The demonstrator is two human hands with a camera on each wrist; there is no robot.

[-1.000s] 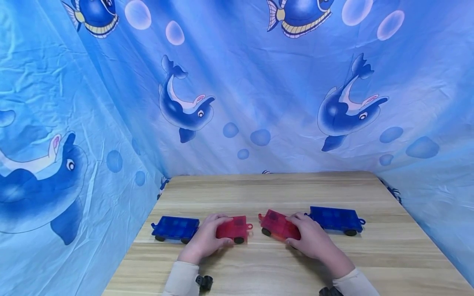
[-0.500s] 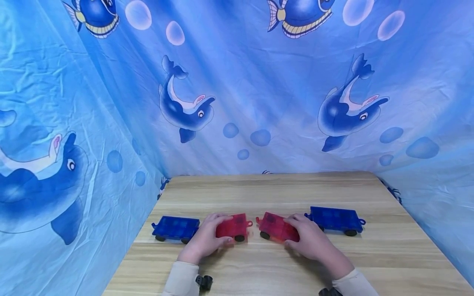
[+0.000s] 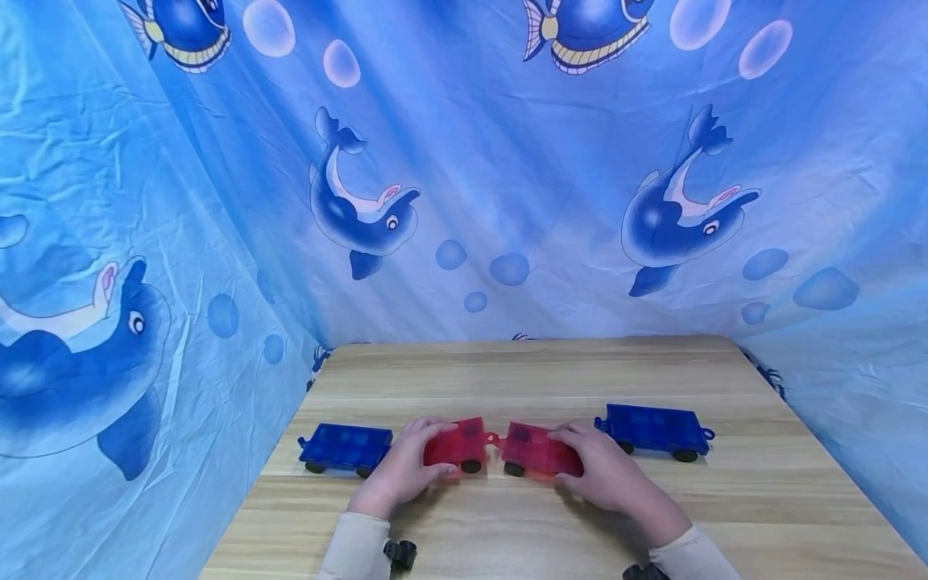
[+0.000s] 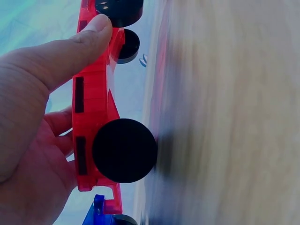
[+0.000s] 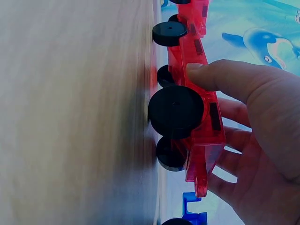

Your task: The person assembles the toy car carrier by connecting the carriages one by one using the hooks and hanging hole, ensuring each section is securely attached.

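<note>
In the head view my left hand grips a translucent red toy train car with black wheels, thumb on its near side and fingers over the far side. My right hand grips a second red toy train car the same way. Their couplings meet and overlap in the gap between the two cars. In the left wrist view the thumb presses the side of the red car. In the right wrist view the other thumb lies along the right red car.
A blue toy train car stands on the wooden table behind the left hand, close to the red car's rear coupling. Another blue toy train car stands right of the right hand. A blue dolphin-print curtain hangs around the table.
The right red car has moved left and swung straighter, closing the gap to the left red car. The left car has turned slightly. Both hands keep their grips.
</note>
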